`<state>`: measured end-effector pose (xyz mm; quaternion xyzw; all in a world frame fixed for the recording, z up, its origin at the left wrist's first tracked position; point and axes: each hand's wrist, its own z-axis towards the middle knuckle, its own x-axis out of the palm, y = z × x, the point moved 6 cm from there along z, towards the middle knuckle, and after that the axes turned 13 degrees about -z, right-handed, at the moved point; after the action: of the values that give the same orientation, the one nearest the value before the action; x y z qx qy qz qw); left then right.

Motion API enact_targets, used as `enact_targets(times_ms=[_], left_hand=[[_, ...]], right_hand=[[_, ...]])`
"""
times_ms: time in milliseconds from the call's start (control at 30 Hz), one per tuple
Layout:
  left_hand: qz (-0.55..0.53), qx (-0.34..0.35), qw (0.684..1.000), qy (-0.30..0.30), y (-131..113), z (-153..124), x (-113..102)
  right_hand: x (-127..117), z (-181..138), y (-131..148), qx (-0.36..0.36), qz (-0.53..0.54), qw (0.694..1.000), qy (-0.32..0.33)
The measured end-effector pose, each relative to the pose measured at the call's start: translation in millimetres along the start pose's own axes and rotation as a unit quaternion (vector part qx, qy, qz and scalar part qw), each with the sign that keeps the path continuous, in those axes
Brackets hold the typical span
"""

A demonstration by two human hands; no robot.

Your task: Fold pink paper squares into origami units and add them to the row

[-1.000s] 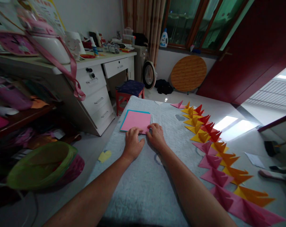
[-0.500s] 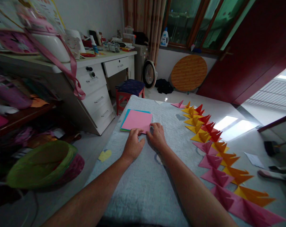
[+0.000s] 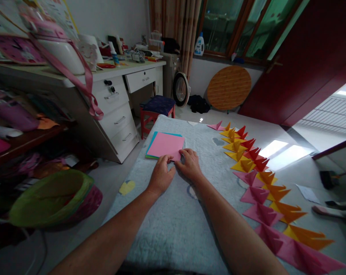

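Note:
A pink square sheet of paper (image 3: 167, 144) lies on top of a small stack, with blue paper (image 3: 151, 143) and a green edge showing underneath. My left hand (image 3: 162, 173) rests at the near edge of the stack, fingertips on the sheet and thumb held apart. At the near right corner, my right hand (image 3: 190, 164) has its thumb and forefinger closed about the pink sheet's edge. The exact contact under the fingers is partly hidden. To the right stand rows of folded paper pieces in pink (image 3: 263, 214), yellow (image 3: 237, 147), orange (image 3: 287, 210) and red (image 3: 254, 152).
A pale blue patterned cloth (image 3: 173, 225) covers the table. Left are a white desk (image 3: 115, 122) and a green-lined bin (image 3: 52, 198). Beyond the table's far end stand a stool (image 3: 157, 105), a washing machine with its door open (image 3: 181, 89) and a round wooden tabletop (image 3: 228, 88).
My right thumb has shifted slightly left along the near edge of the pink sheet. The left hand and the stack are nearly unchanged.

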<state>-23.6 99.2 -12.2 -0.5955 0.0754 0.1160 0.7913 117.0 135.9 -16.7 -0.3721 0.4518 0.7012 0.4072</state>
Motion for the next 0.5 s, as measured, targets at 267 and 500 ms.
enact_targets(times_ms=[267, 500], left_hand=[[0.159, 0.075, 0.985, -0.004, -6, 11, -7], [0.196, 0.083, 0.977, 0.021, 1, 13, -1]], right_hand=[[2, 0, -2, 0.003, 0.001, 1.000, -0.004], [5, 0, -4, 0.009, 0.009, 1.000, -0.016]])
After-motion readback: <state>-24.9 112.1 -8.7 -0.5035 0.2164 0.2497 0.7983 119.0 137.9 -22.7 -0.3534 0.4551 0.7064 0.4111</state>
